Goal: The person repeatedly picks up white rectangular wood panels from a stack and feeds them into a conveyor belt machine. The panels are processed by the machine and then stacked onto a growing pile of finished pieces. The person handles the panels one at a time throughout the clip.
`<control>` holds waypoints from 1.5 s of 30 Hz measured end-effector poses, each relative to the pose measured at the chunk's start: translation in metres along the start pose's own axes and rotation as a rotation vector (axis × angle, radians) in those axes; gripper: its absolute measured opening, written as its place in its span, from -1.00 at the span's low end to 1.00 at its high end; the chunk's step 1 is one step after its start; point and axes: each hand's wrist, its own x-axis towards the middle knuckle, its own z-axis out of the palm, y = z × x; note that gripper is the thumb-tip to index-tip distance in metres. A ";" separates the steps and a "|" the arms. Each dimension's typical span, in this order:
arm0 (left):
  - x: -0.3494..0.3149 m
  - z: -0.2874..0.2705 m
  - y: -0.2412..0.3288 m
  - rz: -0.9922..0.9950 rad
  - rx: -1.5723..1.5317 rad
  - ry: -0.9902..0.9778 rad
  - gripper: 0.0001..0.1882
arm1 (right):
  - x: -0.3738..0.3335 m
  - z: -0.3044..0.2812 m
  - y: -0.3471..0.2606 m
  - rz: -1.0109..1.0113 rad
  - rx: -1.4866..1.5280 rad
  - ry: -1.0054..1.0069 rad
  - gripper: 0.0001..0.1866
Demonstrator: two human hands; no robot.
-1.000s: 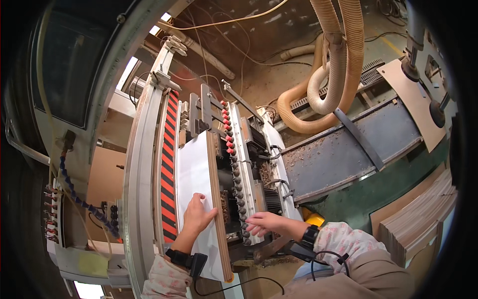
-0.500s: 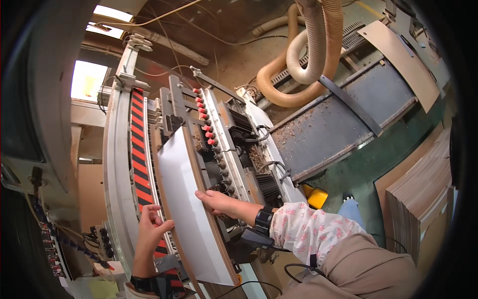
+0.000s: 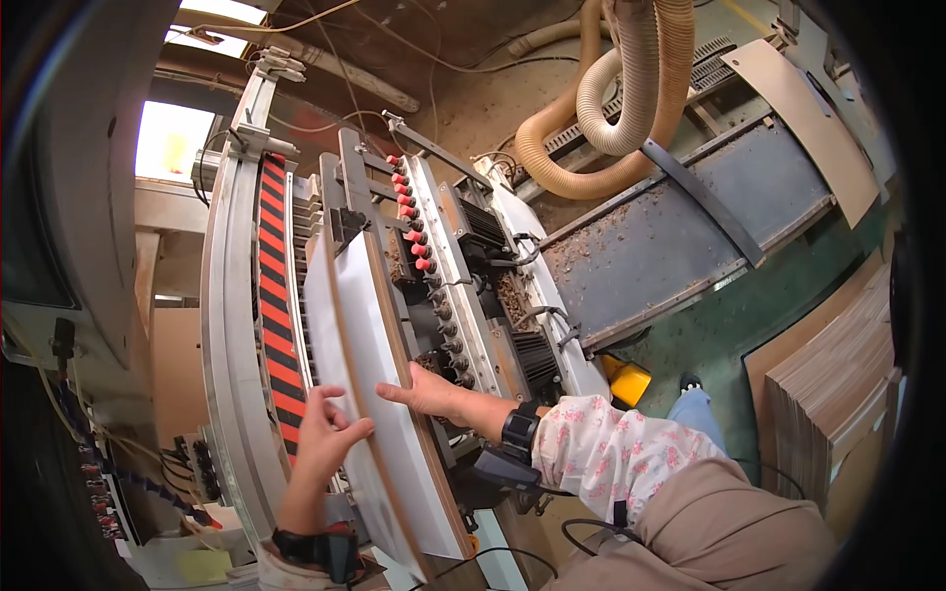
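Two long white panels with brown edges lie side by side on the machine bed. The left panel (image 3: 330, 340) is tipped up on edge, its white outer face showing. My left hand (image 3: 327, 433) pinches its upper brown edge, fingers on the white face and thumb across the edge. The right panel (image 3: 379, 345) leans next to it, white face up. My right hand (image 3: 429, 392) grips its right brown edge, thumb over the white face; the other fingers are partly hidden behind the edge.
A red-and-black striped strip (image 3: 278, 315) runs along the left beam. Right of the panels are a row of red-capped fittings (image 3: 416, 236) and black motors. Beyond lie a dusty grey table (image 3: 641, 266), ribbed hoses (image 3: 591, 167), a yellow pedal (image 3: 628, 382) and a board stack (image 3: 823, 384).
The left panel has tilted and shifted right, so its white outer face now shows. My left hand has moved right with it. My right hand stays on the right panel's edge.
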 end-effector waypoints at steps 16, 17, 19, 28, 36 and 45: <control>0.011 0.017 -0.005 0.044 0.014 -0.014 -0.44 | 0.004 0.000 0.009 -0.111 0.143 -0.026 -0.06; 0.011 0.017 -0.004 0.045 0.017 -0.017 -0.44 | 0.002 0.000 0.006 -0.106 0.145 -0.022 -0.10; 0.010 0.015 -0.004 0.027 0.004 -0.014 -0.44 | -0.005 -0.003 -0.001 -0.098 0.147 -0.013 -0.18; -0.010 -0.040 -0.002 -0.030 -0.264 -0.003 -0.47 | -0.009 -0.013 -0.015 0.058 0.189 -0.002 -0.36; -0.001 -0.030 -0.006 0.045 -0.242 -0.017 -0.42 | 0.026 -0.015 -0.013 -0.042 -0.154 0.121 -0.49; 0.045 -0.003 -0.052 0.120 -0.071 -0.058 -0.23 | -0.175 -0.033 0.010 -0.255 0.266 0.449 -0.54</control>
